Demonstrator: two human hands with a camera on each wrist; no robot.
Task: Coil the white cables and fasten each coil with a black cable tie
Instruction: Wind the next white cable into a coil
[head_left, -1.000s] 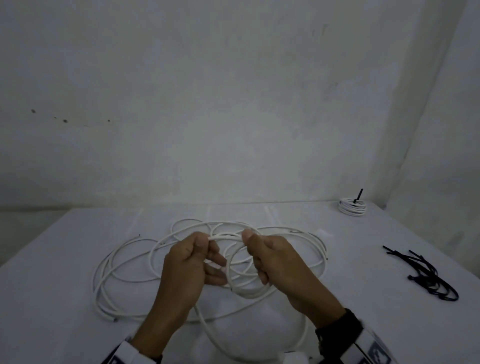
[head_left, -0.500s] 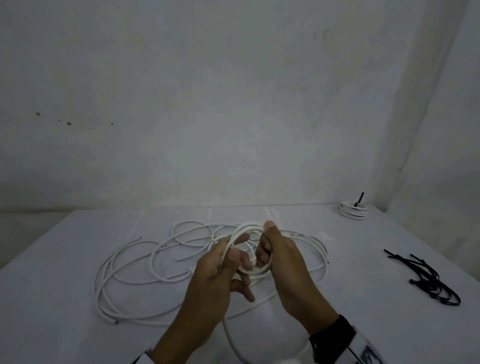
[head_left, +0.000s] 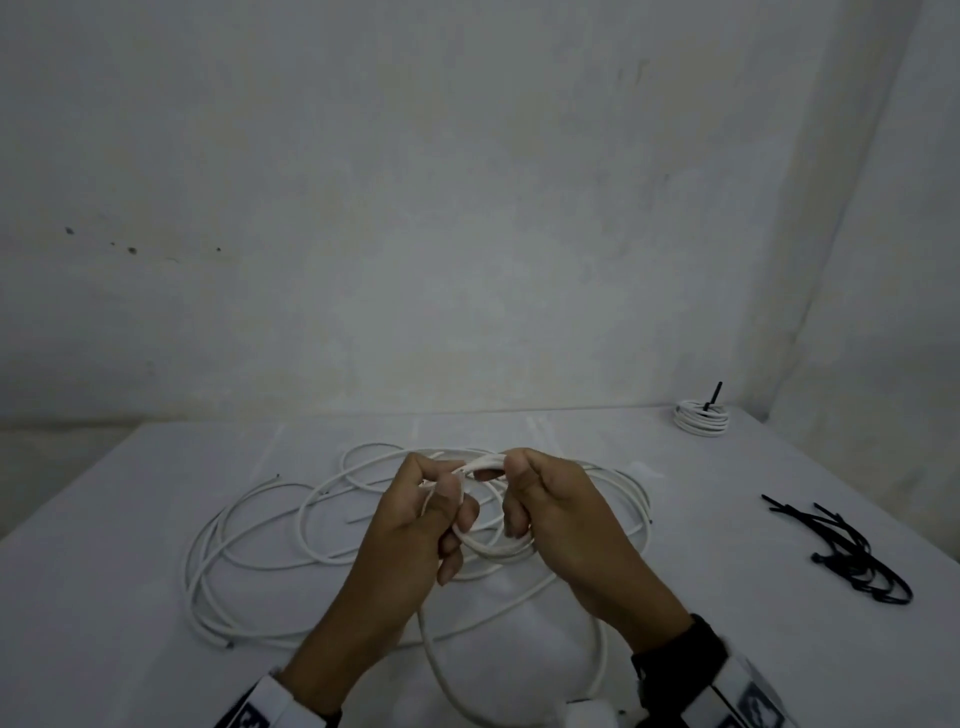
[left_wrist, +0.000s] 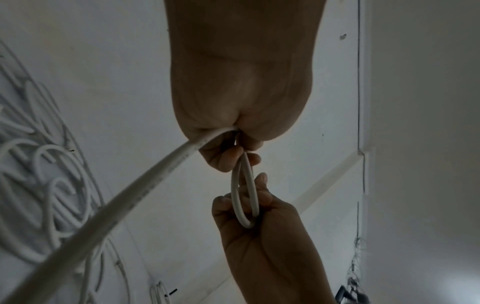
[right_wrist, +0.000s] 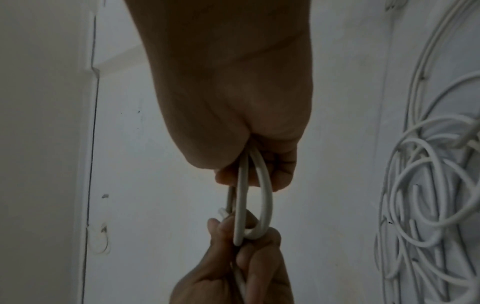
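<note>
Head view, nearest first: a white cable (head_left: 511, 670) runs in a wide loop from the table's near edge at 6 o'clock up into the two hands, held together above the table (head_left: 104, 597). The left hand (head_left: 415, 525) has its fingers curled around one side of a small coil (head_left: 491, 543) of that cable, thumb pressed on top, with the lower fingers sticking out beneath. The right hand (head_left: 558, 512) grips the opposite side of the same coil, thumb and forefinger pinching the strands at the top. In the left wrist view the coil (left_wrist: 244, 191) shows as a narrow oval of two strands stretched between both fists, and a long length of cable leaves the left fist towards 8 o'clock. Behind the hands, loose white cables (head_left: 260, 545) sprawl in overlapping loops from 9 o'clock round to 2 o'clock. At 3 o'clock lies a bundle of black cable ties (head_left: 852, 551). Farthest, at 1 o'clock by the wall, sits a finished coil (head_left: 701, 418) with a black tie (head_left: 714, 395) standing up from it.
</note>
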